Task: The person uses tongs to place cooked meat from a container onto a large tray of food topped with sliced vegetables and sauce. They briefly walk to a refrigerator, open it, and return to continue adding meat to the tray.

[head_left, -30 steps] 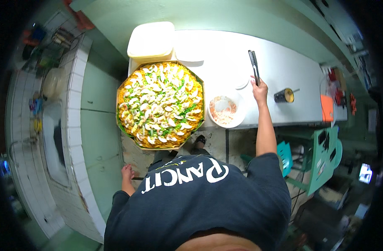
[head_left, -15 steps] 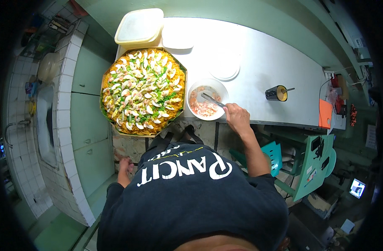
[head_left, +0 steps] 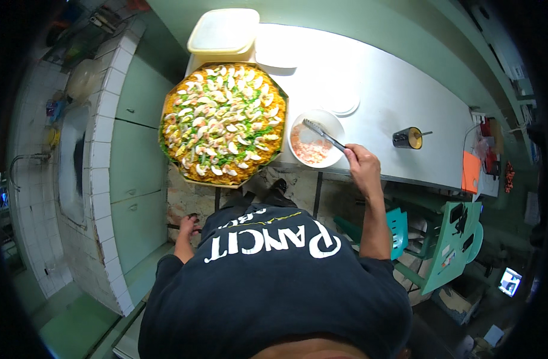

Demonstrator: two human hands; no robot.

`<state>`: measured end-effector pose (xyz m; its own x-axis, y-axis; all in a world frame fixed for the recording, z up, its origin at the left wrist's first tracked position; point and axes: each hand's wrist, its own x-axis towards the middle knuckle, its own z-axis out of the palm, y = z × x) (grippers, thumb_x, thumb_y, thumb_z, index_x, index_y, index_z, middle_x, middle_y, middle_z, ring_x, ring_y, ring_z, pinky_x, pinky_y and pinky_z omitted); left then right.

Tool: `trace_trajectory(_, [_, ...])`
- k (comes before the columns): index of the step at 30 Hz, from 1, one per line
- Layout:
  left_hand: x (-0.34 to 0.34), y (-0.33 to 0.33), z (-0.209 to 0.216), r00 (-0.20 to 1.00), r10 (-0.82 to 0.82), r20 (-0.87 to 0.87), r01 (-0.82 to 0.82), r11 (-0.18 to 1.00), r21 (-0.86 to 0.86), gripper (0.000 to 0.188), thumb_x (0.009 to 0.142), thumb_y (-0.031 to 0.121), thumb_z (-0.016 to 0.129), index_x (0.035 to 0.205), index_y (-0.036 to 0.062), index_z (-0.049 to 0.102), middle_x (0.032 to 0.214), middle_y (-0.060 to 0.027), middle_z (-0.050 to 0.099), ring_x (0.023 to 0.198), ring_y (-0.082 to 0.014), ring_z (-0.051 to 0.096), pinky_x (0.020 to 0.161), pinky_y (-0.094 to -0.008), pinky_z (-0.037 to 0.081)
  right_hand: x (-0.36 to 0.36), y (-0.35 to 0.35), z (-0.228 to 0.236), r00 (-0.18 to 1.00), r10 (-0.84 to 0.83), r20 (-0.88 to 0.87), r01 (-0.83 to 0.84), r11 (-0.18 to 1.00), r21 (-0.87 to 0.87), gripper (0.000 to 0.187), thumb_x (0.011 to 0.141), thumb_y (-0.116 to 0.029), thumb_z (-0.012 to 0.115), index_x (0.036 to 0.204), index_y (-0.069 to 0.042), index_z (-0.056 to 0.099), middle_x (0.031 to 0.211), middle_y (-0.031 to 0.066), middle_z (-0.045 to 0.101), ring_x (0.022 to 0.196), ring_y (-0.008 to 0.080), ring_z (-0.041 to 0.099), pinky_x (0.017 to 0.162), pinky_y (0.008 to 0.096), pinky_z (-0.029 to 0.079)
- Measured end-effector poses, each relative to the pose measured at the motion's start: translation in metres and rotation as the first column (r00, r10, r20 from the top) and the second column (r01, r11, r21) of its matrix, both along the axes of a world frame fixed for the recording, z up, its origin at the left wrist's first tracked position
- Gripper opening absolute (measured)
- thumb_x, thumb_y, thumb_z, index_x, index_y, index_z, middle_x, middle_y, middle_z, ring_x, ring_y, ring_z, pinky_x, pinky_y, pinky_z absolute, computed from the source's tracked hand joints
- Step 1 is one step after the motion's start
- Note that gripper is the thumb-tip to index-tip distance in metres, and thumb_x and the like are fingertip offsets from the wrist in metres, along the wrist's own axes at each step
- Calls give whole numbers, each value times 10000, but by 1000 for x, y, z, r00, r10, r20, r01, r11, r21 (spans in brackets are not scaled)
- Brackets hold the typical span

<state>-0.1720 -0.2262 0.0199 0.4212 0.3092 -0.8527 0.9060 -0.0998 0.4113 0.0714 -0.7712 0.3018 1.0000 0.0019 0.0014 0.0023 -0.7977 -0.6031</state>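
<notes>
My right hand [head_left: 365, 169] grips metal tongs [head_left: 327, 136] by the handle end. Their head reaches over a white bowl [head_left: 339, 154] on the table. Inside the bowl lie small pink and white pieces that look like shrimp [head_left: 311, 151]. Left of the bowl stands a large octagonal tray [head_left: 287, 102] of orange noodles, topped with sliced boiled egg [head_left: 231, 127], chopped greens and pink bits. My left hand [head_left: 190, 224] hangs low beside my body, off the table, with its fingers loosely apart and nothing visible in it.
Behind the tray sits a lidded cream container [head_left: 224, 31]. A white round lid [head_left: 344, 106] lies beyond the bowl. Further right stands a dark cup [head_left: 408, 138] with a utensil in it. A tiled sink counter [head_left: 100, 161] runs along the left; a green chair [head_left: 397, 232] is at right.
The tongs' head has shifted toward the bowl's far left side and stands more clear of the pink pieces. The whole view has swung, moving the tray and bowl rightward in the picture.
</notes>
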Motion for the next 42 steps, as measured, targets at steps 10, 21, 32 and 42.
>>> trace_trajectory(10, [-16, 55, 1, 965, 260, -35, -262, 962, -83, 360, 935, 324, 536, 1271, 196, 528, 1046, 5, 628, 767, -168, 608, 674, -366, 445, 99, 174, -67, 848, 214, 484, -89, 959, -268, 168, 904, -189, 599, 1055, -119, 620, 858, 68, 630, 728, 266, 635, 634, 368, 507])
trace_trajectory(21, [-87, 116, -11, 991, 79, -104, -84, 996, -40, 255, 957, 284, 505, 1200, 209, 520, 889, 20, 580, 702, -172, 584, 662, -406, 437, 104, 177, -60, 957, 143, 250, -71, 958, -277, 211, 921, -241, 587, 1080, -117, 650, 911, 90, 659, 793, 264, 663, 675, 380, 514])
trace_trajectory(32, [-35, 72, 23, 920, 390, -40, -391, 920, -35, 231, 947, 293, 515, 1161, 211, 548, 976, 15, 598, 770, -168, 592, 704, -411, 441, 154, -71, -95, 927, -366, -82, 292, 842, -454, 242, 857, -268, 597, 1019, -102, 665, 926, 179, 680, 898, 366, 643, 802, 459, 492])
trace_trajectory(42, [-10, 64, 66, 814, 483, 323, -561, 797, 222, 302, 941, 167, 534, 1238, 115, 549, 1025, -9, 591, 782, -121, 572, 636, -270, 459, 154, -91, -214, 987, 46, 156, 38, 867, -497, 351, 800, -106, 673, 1136, -90, 574, 1397, 157, 410, 1312, 348, 366, 1084, 448, 329])
